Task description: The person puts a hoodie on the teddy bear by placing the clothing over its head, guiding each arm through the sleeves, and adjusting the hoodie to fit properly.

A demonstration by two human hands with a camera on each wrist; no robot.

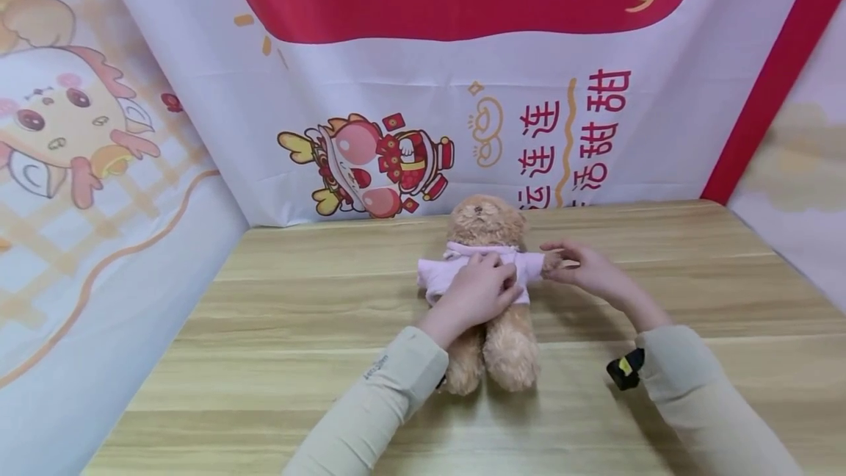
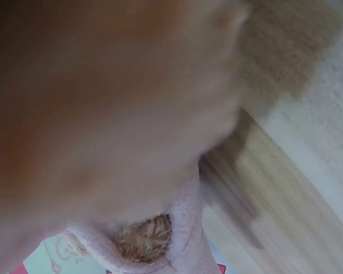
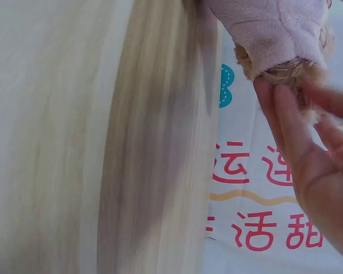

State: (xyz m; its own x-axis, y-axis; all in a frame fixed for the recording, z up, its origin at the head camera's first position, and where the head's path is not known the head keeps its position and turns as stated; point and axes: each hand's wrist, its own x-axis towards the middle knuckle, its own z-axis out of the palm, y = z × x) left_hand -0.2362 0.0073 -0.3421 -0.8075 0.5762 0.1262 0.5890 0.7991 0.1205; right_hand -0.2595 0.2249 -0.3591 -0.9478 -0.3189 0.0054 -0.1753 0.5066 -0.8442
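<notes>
A light-brown plush teddy bear (image 1: 512, 351) in a pink hooded top (image 1: 432, 275) lies on its back on the wooden table, its head by the back edge. Over the bear's chest, my left hand (image 1: 481, 289) grips the front of the top with bent fingers; the fingertips are hidden. This hand is a close blur in the left wrist view, with fur showing through an opening of the top below it. My right hand (image 1: 588, 270) pinches the furry paw (image 1: 551, 263) at the end of the sleeve on the right (image 3: 274, 40).
The wooden table (image 1: 297, 329) meets a white printed cloth (image 1: 231, 116) with red panels and lettering behind the bear. Another patterned cloth (image 1: 99, 241) hangs at the left. A small black device (image 1: 624, 369) sits at my right cuff.
</notes>
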